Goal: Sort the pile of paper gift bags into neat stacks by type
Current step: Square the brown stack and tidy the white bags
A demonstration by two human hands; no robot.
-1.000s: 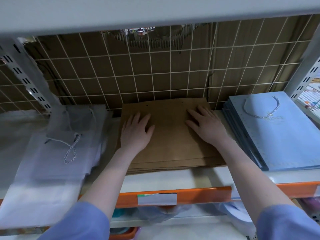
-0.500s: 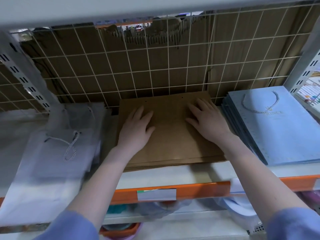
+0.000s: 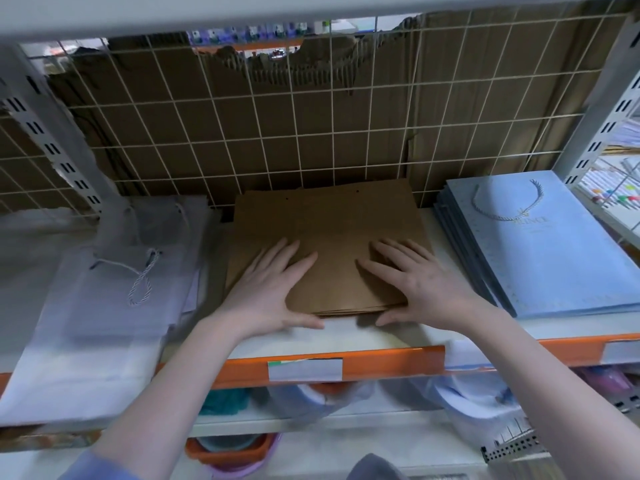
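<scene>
1. Two hands laid flat on one stack of brown paper bags [image 3: 329,244] in the middle of the shelf [image 3: 346,336].
2. Left hand [image 3: 273,299] spread open, palm down on the near-left part of the stack, fingers fanned toward the wire back, thumb stretched along the stack's front edge and touching the shelf.
3. Right hand [image 3: 419,285] likewise open and flat on the near-right part, thumb pressed against the front edge, nothing gripped.
4. Between the two thumbs, several layered bag edges visible, roughly flush.
5. Beyond the fingertips, the far end of the top brown bag with small punched holes, reaching close to the wire grid [image 3: 263,133], itself backed by torn cardboard [image 3: 346,74].
6. Out past the left hand, a looser, blurred heap of white bags [image 3: 104,323] with a twisted cord handle [image 3: 142,282], overhanging the front of the shelf.
7. Out past the right hand, a squared stack of light blue bags [image 3: 554,265], rope handle [image 3: 505,202] lying on top, just beside the brown stack but not touching.
8. Nearer than both wrists, the orange shelf lip [image 3: 391,363] with a white label [image 3: 304,369]; under it, blurred items on a lower level, not identifiable.
</scene>
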